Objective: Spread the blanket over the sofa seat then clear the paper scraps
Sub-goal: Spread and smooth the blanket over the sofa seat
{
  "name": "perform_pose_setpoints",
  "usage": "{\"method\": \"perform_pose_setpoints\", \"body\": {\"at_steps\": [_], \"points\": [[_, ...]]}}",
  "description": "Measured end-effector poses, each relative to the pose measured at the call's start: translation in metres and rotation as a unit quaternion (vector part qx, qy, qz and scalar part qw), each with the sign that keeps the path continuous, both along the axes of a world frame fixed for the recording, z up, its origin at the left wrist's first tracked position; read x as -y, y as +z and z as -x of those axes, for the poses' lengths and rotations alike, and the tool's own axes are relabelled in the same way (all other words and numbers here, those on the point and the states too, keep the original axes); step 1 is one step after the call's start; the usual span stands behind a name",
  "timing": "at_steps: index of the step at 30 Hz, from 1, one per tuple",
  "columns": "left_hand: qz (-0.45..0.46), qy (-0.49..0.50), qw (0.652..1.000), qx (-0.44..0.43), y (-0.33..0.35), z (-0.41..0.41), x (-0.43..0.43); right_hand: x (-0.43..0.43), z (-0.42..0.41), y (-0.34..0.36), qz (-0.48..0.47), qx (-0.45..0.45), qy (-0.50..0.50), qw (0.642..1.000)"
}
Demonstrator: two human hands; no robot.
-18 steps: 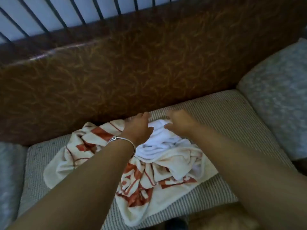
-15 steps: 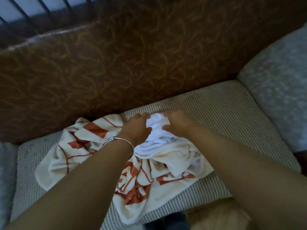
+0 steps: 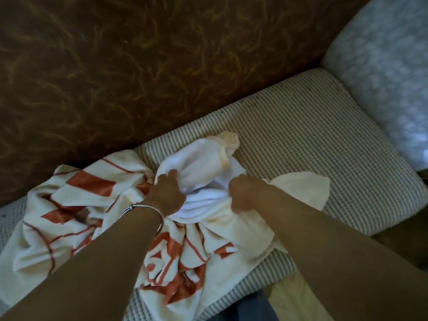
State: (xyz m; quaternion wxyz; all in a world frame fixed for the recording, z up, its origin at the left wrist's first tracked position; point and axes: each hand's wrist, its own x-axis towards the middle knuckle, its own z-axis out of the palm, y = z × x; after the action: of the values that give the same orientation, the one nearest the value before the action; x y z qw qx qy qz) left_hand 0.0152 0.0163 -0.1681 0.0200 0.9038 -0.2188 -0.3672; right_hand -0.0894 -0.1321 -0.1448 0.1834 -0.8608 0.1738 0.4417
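The left hand [image 3: 167, 195] reaches forward onto the bunched middle of the blanket [image 3: 69, 205], its fingers bent down into a white fold and gathering the cloth under the palm. The right hand [image 3: 243, 193] sits just beside it, curled into a fist that grips the fabric at the same bunched spot. A thin silver bracelet [image 3: 143, 208] circles the left wrist. Both forearms are bare and stretch in from the lower edge of the view.

The blanket is cream with orange-red stripes and shapes, and its underside shows white where it is turned over. It lies crumpled on the left and middle part of the sofa seat [image 3: 301, 135], with folds piled up between the two hands. One rolled end sticks out beyond the hands toward the backrest [image 3: 162, 66], and a rounded corner lies flat to the right of the right hand. The right part of the striped beige seat is not covered. The backrest is dark brown with a pale wispy pattern. A grey-blue mottled cushion [image 3: 382, 54] stands at the right end of the seat.
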Motion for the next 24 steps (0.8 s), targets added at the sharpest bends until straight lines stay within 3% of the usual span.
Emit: {"method": "perform_pose_setpoints", "body": {"at_steps": [4,7,10,14,19,20,22,24], "points": [[0.048,-0.004,0.998,-0.037,-0.005,-0.005,0.008,0.021,0.005,-0.009,-0.027,0.046,-0.140,0.989],[0.107,0.123,0.983,-0.086,-0.003,-0.007,0.021,0.044,0.015,-0.007,0.011,0.097,-0.290,0.952],[0.208,0.248,0.934,-0.149,0.003,0.000,0.045,0.066,0.031,-0.001,0.067,0.112,-0.390,0.911],[0.333,0.290,0.885,-0.147,0.021,0.012,0.107,0.097,0.050,0.000,0.106,0.109,-0.459,0.875],[0.439,0.391,0.753,-0.297,0.041,0.020,0.195,0.150,0.066,-0.009,0.150,0.107,-0.525,0.831],[0.453,0.373,0.745,-0.316,0.041,0.026,0.212,0.164,0.072,-0.011,0.161,0.109,-0.529,0.826],[0.432,0.259,0.818,-0.277,0.031,0.036,0.239,0.189,0.082,-0.017,0.178,0.118,-0.542,0.812],[0.346,0.076,0.926,-0.131,0.008,0.043,0.260,0.214,0.092,-0.026,0.185,0.134,-0.543,0.808]]}}
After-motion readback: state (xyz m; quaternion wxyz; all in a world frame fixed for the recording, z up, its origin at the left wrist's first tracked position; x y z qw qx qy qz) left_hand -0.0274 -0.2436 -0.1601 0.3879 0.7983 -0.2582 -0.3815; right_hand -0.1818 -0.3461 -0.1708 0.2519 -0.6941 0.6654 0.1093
